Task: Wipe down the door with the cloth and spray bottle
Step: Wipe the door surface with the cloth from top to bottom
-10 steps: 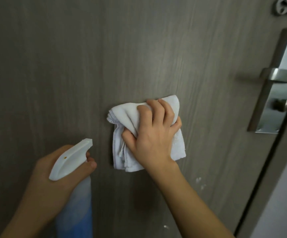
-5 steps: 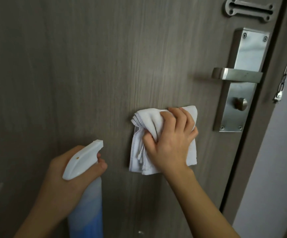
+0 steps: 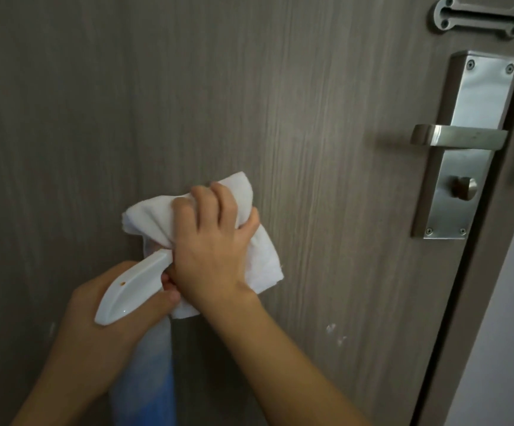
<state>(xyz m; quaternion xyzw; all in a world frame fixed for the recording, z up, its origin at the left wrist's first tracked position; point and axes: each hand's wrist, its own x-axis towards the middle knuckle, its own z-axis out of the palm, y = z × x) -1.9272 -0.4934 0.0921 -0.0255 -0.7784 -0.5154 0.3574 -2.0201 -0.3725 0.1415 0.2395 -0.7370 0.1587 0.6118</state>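
Observation:
A grey-brown wood-grain door (image 3: 311,118) fills the view. My right hand (image 3: 215,250) grips a bunched white cloth (image 3: 258,259) and presses it against the door's middle. My left hand (image 3: 95,318) holds a spray bottle (image 3: 132,287) with a white trigger head and a pale blue body, low at the left. The nozzle tip touches the cloth just under my right hand. The bottle's lower body runs out of the frame.
A steel lever handle (image 3: 458,136) on a long plate with a thumb-turn knob (image 3: 465,186) sits at the right. A metal chain-guard plate (image 3: 480,18) is above it. The door edge and a pale wall (image 3: 508,302) lie at far right. Small white flecks (image 3: 335,333) mark the door.
My right hand and the cloth have slid left and down, away from the handle. The spray bottle's nozzle now meets the cloth, where before there was a gap.

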